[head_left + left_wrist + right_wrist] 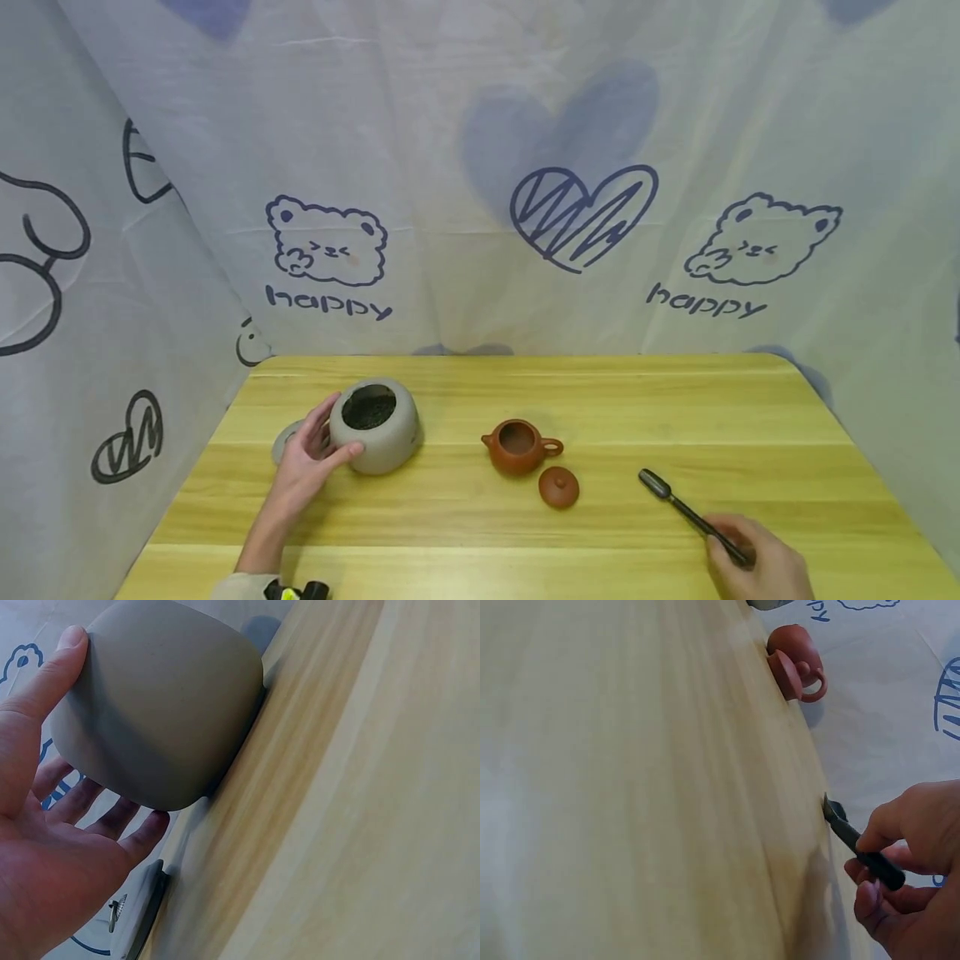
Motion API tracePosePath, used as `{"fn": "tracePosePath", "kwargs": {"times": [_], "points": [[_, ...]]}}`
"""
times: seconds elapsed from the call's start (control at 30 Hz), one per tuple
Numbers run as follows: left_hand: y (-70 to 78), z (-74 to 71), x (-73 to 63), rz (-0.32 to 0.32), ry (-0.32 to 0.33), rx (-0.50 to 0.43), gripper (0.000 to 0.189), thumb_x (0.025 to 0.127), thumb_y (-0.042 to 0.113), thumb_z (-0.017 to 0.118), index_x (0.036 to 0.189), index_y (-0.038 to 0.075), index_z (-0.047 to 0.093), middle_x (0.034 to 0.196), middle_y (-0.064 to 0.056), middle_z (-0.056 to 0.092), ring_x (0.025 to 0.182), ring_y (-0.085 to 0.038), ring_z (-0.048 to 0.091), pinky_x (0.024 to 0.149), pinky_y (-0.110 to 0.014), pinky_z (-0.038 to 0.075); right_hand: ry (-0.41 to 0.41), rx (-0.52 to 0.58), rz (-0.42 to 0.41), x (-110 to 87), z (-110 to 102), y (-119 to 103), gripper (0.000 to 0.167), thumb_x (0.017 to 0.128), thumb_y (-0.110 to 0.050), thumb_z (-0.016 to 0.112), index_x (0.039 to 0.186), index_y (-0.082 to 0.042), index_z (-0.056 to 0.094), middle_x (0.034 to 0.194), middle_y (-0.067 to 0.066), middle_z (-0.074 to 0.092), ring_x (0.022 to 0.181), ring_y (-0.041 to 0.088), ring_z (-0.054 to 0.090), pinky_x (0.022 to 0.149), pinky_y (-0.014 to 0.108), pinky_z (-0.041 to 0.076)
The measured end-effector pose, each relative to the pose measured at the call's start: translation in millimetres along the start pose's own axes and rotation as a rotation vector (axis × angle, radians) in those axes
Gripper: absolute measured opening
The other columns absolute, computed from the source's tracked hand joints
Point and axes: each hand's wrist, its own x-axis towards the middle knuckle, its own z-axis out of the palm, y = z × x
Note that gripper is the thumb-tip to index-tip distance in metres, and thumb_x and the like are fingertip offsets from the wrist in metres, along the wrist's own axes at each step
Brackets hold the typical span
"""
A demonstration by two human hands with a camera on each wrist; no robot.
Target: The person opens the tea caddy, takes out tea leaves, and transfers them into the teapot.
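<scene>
My left hand (300,467) holds a round grey tea jar (390,442) by its left side, thumb at the front near the rim and fingers curved round the back. Dark loose tea leaves (369,408) show inside its open mouth. In the left wrist view the fingertips (154,825) touch the jar's wall low down. At the lower right, my right hand (765,558) pinches the handle of a dark tea scoop (690,512) between thumb and fingers. The scoop's head points up and left, close over the table in the right wrist view.
A small reddish-brown clay teapot (513,458) stands uncovered mid-table, spout left and handle right. Its knobbed lid (559,488) lies just in front. Partly behind the left hand rests a grey jar lid (283,442). Printed cloth (450,292) hangs beyond the wooden table (465,533).
</scene>
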Motion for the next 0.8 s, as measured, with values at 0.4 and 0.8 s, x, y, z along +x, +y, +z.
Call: {"fn": "tracePosePath", "kwargs": {"times": [0.4,0.8], "points": [[-4.1,0.0,1.4,0.011,-0.003,-0.004,0.087,0.093,0.008,0.078,0.163,0.01,0.027,0.167,-0.013,0.026,0.152,-0.036,0.025,0.109,-0.015,0.036,0.028,0.304,0.236,17.7,-3.8,-17.8,0.022,0.089,-0.012,0.082,0.106,0.0,0.076,0.093,0.014,0.077,0.071,-0.004,0.068,0.061,0.015,0.057],[-8.8,1.7,1.4,0.03,0.001,-0.026,0.088,0.093,0.009,0.078,0.163,0.009,0.025,0.167,-0.015,0.024,0.152,-0.038,0.025,0.106,-0.01,0.037,-0.037,0.595,0.246,31.8,-5.8,-31.9,0.037,0.096,-0.02,0.075,0.122,0.005,0.066,0.1,0.003,0.077,0.084,0.013,0.076,0.073,0.026,0.062]]}}
